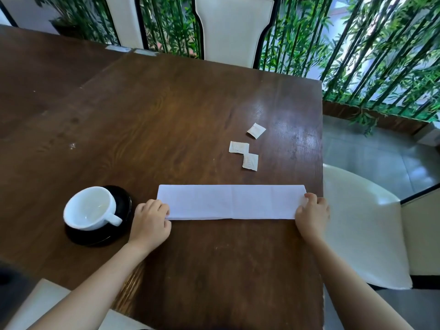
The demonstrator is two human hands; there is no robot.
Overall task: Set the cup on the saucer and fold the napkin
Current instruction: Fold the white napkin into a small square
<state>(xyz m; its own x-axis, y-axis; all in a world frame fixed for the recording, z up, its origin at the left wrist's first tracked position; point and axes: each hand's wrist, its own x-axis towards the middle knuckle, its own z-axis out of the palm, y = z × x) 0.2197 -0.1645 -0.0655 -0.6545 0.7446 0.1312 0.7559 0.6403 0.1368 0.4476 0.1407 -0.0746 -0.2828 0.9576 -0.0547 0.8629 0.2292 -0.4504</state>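
A white cup [89, 208] stands on a black saucer [119, 232] at the left of the wooden table, its handle pointing right towards me. A white napkin [231, 202] lies flat as a long narrow strip across the table's middle, with a crease down its centre. My left hand [151, 222] pinches the strip's left end, fingers curled over the edge. My right hand [313, 214] grips the right end near the table's right edge.
Three small white sachets [247, 148] lie beyond the napkin. The dark wooden table [166, 115] ends just right of the napkin. A white chair [362, 229] stands at the right, another white chair [233, 27] at the far side. Bamboo plants fill the background.
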